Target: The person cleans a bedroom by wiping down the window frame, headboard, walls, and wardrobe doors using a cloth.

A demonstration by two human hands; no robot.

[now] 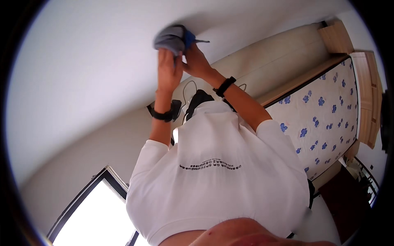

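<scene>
Both arms stretch out away from my chest, holding up a blurred grey and blue item (169, 39) with a black edge and a thin dark strip sticking out to the right. It looks like soft cloth, but its exact kind cannot be made out. My left hand (168, 67) grips the grey part from below, its fingers closed against it. Beside it, my right hand (198, 61) has its fingers at the blue part; the fingertips are partly hidden. Black bands circle both wrists, the left one (162, 115) carrying a dark block.
A mattress with blue flowers (324, 119) lies on the right, with wooden furniture (366, 98) at its end. Behind my hands spreads a plain white surface (102, 49). A bright window (96, 213) is at lower left. A thin cable (188, 83) loops near my body.
</scene>
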